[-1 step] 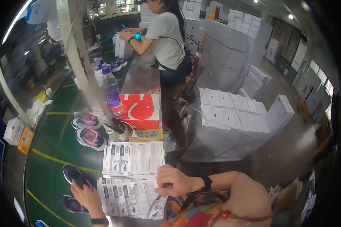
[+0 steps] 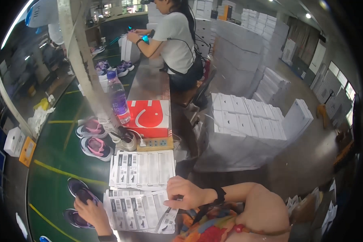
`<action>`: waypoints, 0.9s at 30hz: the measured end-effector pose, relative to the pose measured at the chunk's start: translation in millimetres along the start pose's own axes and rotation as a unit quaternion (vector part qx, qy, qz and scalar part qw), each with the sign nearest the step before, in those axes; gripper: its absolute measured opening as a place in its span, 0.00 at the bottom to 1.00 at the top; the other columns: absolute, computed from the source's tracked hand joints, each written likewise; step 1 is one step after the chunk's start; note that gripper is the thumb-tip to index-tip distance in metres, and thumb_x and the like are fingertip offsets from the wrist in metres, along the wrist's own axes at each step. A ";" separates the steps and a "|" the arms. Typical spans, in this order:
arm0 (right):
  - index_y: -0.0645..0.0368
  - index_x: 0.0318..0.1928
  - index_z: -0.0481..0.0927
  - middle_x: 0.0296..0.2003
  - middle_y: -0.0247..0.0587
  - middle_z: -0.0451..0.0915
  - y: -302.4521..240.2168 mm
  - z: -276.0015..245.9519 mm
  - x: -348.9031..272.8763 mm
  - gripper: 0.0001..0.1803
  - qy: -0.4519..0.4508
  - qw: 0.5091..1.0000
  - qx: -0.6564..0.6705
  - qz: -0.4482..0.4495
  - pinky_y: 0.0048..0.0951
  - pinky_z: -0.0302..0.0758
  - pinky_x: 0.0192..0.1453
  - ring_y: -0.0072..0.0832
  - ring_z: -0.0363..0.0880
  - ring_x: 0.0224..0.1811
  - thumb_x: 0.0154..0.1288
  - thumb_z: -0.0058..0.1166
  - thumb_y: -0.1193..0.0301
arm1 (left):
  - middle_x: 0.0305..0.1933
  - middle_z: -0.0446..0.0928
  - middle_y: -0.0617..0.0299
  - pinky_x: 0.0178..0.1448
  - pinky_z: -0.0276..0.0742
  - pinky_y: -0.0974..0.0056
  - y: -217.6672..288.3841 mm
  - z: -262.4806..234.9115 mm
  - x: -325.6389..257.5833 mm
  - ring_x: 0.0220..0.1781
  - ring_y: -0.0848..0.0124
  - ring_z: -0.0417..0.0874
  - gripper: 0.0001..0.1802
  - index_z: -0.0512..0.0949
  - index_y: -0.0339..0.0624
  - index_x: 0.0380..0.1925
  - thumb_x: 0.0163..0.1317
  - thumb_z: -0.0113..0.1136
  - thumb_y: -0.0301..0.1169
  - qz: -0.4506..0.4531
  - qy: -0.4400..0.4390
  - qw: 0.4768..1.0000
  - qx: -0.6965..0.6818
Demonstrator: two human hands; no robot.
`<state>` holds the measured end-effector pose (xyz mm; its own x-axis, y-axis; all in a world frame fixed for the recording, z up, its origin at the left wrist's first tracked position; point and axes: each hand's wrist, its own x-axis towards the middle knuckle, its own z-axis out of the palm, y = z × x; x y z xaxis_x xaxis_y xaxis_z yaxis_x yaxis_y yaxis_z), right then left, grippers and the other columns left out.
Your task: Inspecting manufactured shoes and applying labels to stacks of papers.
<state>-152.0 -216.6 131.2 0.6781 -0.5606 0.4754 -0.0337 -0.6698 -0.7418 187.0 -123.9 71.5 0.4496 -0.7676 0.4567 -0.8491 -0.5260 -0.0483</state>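
Observation:
My left hand (image 2: 91, 214) is on a dark sneaker (image 2: 80, 188) with a purple lining, its fingers curled over the shoe's near part at the opening. Just nearer to me lies a matching dark sneaker (image 2: 77, 218), partly behind that hand. My right hand (image 2: 182, 194) pinches the raised corner of a printed label sheet (image 2: 170, 215) on the near stack. Printed label sheets (image 2: 129, 209) with barcodes and small shoe pictures spread out between my hands. Directly beyond them sits a second stack of label sheets (image 2: 147, 167).
Pink-lined sneakers (image 2: 96, 147) stand on the green belt (image 2: 52, 169) beside a post (image 2: 78, 52). A power strip (image 2: 155, 143), a red box (image 2: 149, 117) and a purple-capped bottle (image 2: 117, 99) line the bench. A co-worker (image 2: 177, 44) sits beyond; white boxes (image 2: 246, 121) are stacked right.
My left hand and the sneaker under it have shifted slightly toward me. My right hand stays at the sheet corner.

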 end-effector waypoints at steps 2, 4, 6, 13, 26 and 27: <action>0.56 0.20 0.73 0.20 0.32 0.70 0.9 9.8 1.5 0.13 -0.004 1.000 0.025 0.007 0.34 0.66 0.40 0.32 0.69 0.29 0.57 0.64 0.72 | 0.63 0.62 0.39 0.51 0.73 0.47 -7.2 -11.7 -2.8 0.62 0.43 0.65 0.23 0.75 0.33 0.41 0.47 0.70 0.34 -0.022 0.003 0.999 0.030; 0.57 0.20 0.73 0.20 0.33 0.71 4.5 23.8 3.8 0.13 -0.008 0.998 0.049 0.025 0.34 0.66 0.38 0.33 0.69 0.29 0.58 0.64 0.72 | 0.54 0.69 0.39 0.47 0.74 0.46 8.0 -31.6 3.2 0.56 0.41 0.71 0.28 0.72 0.38 0.49 0.51 0.69 0.39 -0.180 -0.142 0.972 0.047; 0.57 0.21 0.72 0.21 0.34 0.70 0.9 39.4 4.8 0.14 -0.045 0.997 0.053 0.026 0.34 0.66 0.36 0.34 0.70 0.29 0.60 0.62 0.69 | 0.50 0.72 0.38 0.46 0.74 0.46 -0.5 -15.7 -3.1 0.52 0.41 0.74 0.30 0.71 0.38 0.51 0.51 0.69 0.41 -0.184 -0.159 0.970 0.002; 0.58 0.25 0.72 0.25 0.38 0.69 -29.6 86.3 -0.8 0.14 -0.045 0.991 0.048 -0.112 0.35 0.67 0.38 0.37 0.70 0.31 0.61 0.61 0.66 | 0.39 0.82 0.51 0.42 0.72 0.41 -33.3 11.8 -1.8 0.44 0.47 0.80 0.27 0.75 0.42 0.45 0.49 0.69 0.45 -0.165 -0.090 0.977 -0.099; 0.60 0.27 0.72 0.25 0.41 0.67 -23.8 90.7 20.9 0.09 -0.038 0.981 0.082 -0.171 0.38 0.66 0.43 0.39 0.68 0.32 0.62 0.56 0.71 | 0.64 0.67 0.48 0.66 0.65 0.55 -13.7 -155.2 -96.5 0.65 0.58 0.69 0.34 0.59 0.34 0.68 0.67 0.56 0.41 -0.098 -0.329 0.667 -0.661; 0.60 0.27 0.72 0.25 0.41 0.67 -23.8 93.8 24.0 0.09 -0.042 0.982 0.081 -0.167 0.38 0.66 0.43 0.39 0.68 0.32 0.62 0.56 0.71 | 0.58 0.73 0.48 0.61 0.71 0.60 -2.5 -161.8 -104.0 0.58 0.62 0.74 0.28 0.64 0.32 0.63 0.65 0.59 0.29 -0.123 -0.306 0.672 -0.663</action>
<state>-66.1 -168.4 115.9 0.6896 -0.2756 0.6697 0.3141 -0.7194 -0.6195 97.5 16.5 167.8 0.3075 -0.9373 -0.1639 -0.0461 -0.1867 0.9813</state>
